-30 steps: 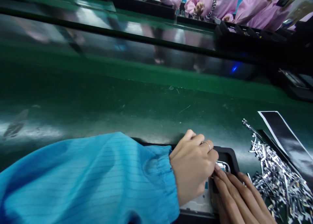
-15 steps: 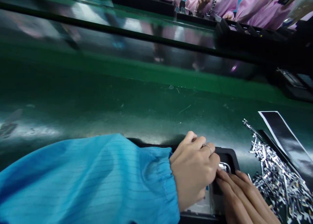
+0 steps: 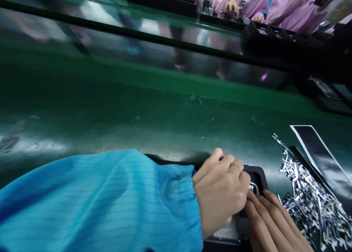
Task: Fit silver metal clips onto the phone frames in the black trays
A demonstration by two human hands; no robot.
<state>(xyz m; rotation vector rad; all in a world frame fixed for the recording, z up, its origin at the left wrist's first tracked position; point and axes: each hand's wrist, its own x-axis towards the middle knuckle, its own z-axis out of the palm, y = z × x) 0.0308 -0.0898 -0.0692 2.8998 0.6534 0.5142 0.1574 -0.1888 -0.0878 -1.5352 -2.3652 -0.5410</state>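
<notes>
My left hand [image 3: 223, 189], in a blue striped sleeve [image 3: 110, 204] and with a ring on one finger, is curled over a black tray [image 3: 258, 172]. Its fingertips are hidden beneath the hand. From the lower right my right hand [image 3: 272, 221] reaches in, fingers pressed together, their tips meeting the left hand's fingers. Whatever is pinched between the hands cannot be made out. A shiny metal rim [image 3: 255, 188] shows in the tray beyond the fingertips. Under the left wrist lies a flat pale grey part [image 3: 227, 231], mostly covered.
To the right is a heap of small silvery strips [image 3: 316, 204] beside a long black sheet with white edges [image 3: 316, 149]. The green bench [image 3: 165, 116] stretches ahead. Across it, people in pink sleeves [image 3: 286, 10] work behind black bins [image 3: 275, 39].
Both hands have shifted slightly to the right, still together over the tray. Across the bench, a co-worker's hand has turned and its fingers now point downward.
</notes>
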